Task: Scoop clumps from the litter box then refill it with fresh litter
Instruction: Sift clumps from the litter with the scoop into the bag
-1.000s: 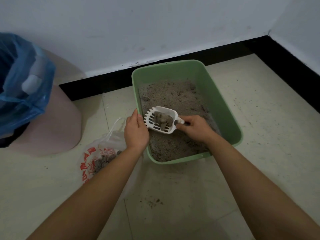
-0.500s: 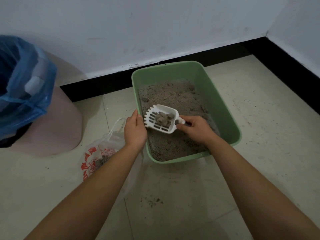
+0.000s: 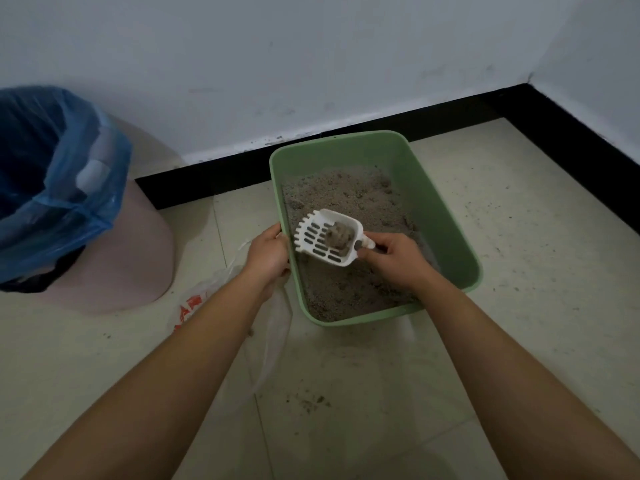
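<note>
Floor tiles (image 3: 502,258), grit-speckled, meet white wall (image 3: 311,64) and black skirting (image 3: 207,178). Red print on the bag (image 3: 194,303) is unreadable. Right hand (image 3: 391,261) grips the scoop (image 3: 322,237) with clumps (image 3: 339,233) over the litter box (image 3: 443,216); left hand (image 3: 268,258) at its rim, grasp unclear

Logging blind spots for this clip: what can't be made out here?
Head view, all:
Bag: contents hidden under the left forearm.
Left hand: its back hides the grip, box rim or bag.
Scoop handle: covered by the right hand.
Bin inside: cut off by the left edge, dark.
</note>
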Available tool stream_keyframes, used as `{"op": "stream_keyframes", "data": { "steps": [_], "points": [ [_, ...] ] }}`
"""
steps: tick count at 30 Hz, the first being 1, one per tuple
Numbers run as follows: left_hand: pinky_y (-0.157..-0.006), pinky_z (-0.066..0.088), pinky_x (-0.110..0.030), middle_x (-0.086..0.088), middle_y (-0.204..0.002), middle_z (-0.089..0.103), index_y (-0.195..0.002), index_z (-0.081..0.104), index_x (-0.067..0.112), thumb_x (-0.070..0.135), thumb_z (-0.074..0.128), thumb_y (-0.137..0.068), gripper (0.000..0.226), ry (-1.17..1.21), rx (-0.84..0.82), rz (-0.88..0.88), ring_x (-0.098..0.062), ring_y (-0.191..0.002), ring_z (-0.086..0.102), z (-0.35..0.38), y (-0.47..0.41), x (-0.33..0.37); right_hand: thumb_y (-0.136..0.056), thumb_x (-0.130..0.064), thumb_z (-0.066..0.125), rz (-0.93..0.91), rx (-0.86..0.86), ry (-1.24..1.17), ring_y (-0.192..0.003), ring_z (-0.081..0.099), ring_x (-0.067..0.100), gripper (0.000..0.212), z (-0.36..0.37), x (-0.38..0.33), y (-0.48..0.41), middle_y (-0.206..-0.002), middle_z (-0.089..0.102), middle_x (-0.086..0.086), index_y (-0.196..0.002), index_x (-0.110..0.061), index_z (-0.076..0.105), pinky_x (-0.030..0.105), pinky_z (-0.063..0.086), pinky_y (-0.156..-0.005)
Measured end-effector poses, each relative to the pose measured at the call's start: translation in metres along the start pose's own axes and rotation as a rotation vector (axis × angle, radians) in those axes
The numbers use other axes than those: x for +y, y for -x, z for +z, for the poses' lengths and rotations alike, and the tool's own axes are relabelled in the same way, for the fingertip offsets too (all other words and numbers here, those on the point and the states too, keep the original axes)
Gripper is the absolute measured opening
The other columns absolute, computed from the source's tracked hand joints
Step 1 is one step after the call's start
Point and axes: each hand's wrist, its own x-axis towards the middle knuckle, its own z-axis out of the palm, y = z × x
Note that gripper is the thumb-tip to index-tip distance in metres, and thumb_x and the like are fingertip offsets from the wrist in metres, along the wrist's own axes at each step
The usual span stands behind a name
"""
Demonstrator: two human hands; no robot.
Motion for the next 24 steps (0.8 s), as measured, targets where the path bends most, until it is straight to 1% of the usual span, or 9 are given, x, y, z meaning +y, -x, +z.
{"op": "stream_keyframes", "data": {
  "steps": [4,7,10,14,16,18,20,22,24],
  "points": [
    [-0.073,0.052,-0.035,-0.004,-0.103,0.072,-0.115,0.066,0.021,0.015,0.043,-0.098,0.029,-0.115,-0.061,0.006,-0.021,-0.087,0.066,-0.019,0.000,0.010,-0.091,-0.023,0.067,0.016,-0.007,-0.016,-0.072,0.060,0.008,0.027,0.000,-0.007,0.004,-0.088,0.075,0.001,-0.117,-0.029,0.072,0.029,0.050,-0.072],
    [-0.068,0.050,-0.031,-0.008,-0.105,0.069,-0.113,0.065,0.013,0.010,0.049,-0.096,0.024,-0.177,0.115,0.179,-0.018,-0.083,0.065,-0.040,-0.001,0.010,-0.090,-0.020,0.069,0.003,0.067,-0.095,-0.086,0.066,0.009,0.027,-0.003,-0.017,0.006,-0.093,0.075,-0.008,-0.116,-0.027,0.073,0.032,0.052,-0.082],
    [-0.081,0.049,-0.029,-0.007,-0.101,0.067,-0.108,0.067,0.010,0.002,0.046,-0.094,0.026,-0.328,0.247,0.363,-0.018,-0.088,0.063,-0.068,0.005,0.010,-0.090,-0.026,0.069,-0.039,0.097,-0.098,-0.079,0.062,0.009,0.023,-0.002,-0.035,0.008,-0.089,0.075,-0.005,-0.112,-0.031,0.074,0.035,0.053,-0.080],
    [-0.095,0.040,-0.025,-0.007,-0.121,0.063,-0.120,0.063,0.010,-0.003,0.042,-0.091,0.038,-0.578,0.184,0.318,-0.022,-0.117,0.056,-0.111,0.009,-0.003,-0.090,-0.030,0.068,-0.122,0.059,-0.030,-0.086,0.069,0.018,0.023,0.006,-0.074,0.017,-0.090,0.075,-0.003,-0.112,-0.031,0.074,0.037,0.056,-0.080],
    [-0.094,0.040,-0.026,-0.006,-0.137,0.053,-0.132,0.054,0.012,0.001,0.047,-0.091,0.043,-0.664,0.101,0.218,-0.022,-0.123,0.052,-0.128,0.015,-0.010,-0.090,-0.033,0.066,-0.164,-0.012,0.095,-0.081,0.069,0.022,0.021,0.013,-0.096,0.024,-0.087,0.075,-0.002,-0.109,-0.028,0.075,0.039,0.057,-0.074],
    [-0.083,0.047,-0.025,-0.006,-0.141,0.046,-0.142,0.043,0.012,0.006,0.056,-0.090,0.053,-0.720,0.024,0.100,-0.022,-0.108,0.058,-0.138,0.023,-0.018,-0.092,-0.036,0.061,-0.215,-0.104,0.283,-0.070,0.067,0.018,0.021,0.024,-0.116,0.031,-0.082,0.073,-0.002,-0.102,-0.025,0.076,0.034,0.056,-0.061],
    [-0.080,0.049,-0.027,-0.011,-0.139,0.047,-0.144,0.040,0.012,0.009,0.066,-0.086,0.064,-0.796,0.005,0.013,-0.023,-0.102,0.059,-0.147,0.027,-0.027,-0.094,-0.036,0.056,-0.268,-0.176,0.521,-0.061,0.060,0.011,0.022,0.045,-0.130,0.037,-0.073,0.067,-0.005,-0.097,-0.022,0.073,0.024,0.044,-0.050],
    [-0.077,0.049,-0.028,-0.013,-0.128,0.056,-0.139,0.047,0.010,0.011,0.071,-0.084,0.060,-0.835,0.070,-0.015,-0.024,-0.097,0.060,-0.156,0.027,-0.037,-0.096,-0.028,0.054,-0.346,-0.195,0.798,-0.061,0.056,0.010,0.016,0.072,-0.136,0.045,-0.070,0.058,-0.007,-0.099,-0.019,0.067,0.022,0.040,-0.052],
    [-0.074,0.052,-0.030,-0.012,-0.110,0.063,-0.130,0.056,0.008,0.007,0.067,-0.086,0.046,-0.814,0.149,-0.024,-0.024,-0.089,0.062,-0.165,0.027,-0.043,-0.092,-0.015,0.056,-0.522,-0.177,1.051,-0.070,0.058,0.018,0.014,0.096,-0.135,0.055,-0.077,0.060,-0.003,-0.105,-0.016,0.062,0.029,0.039,-0.063]
  ]
}}
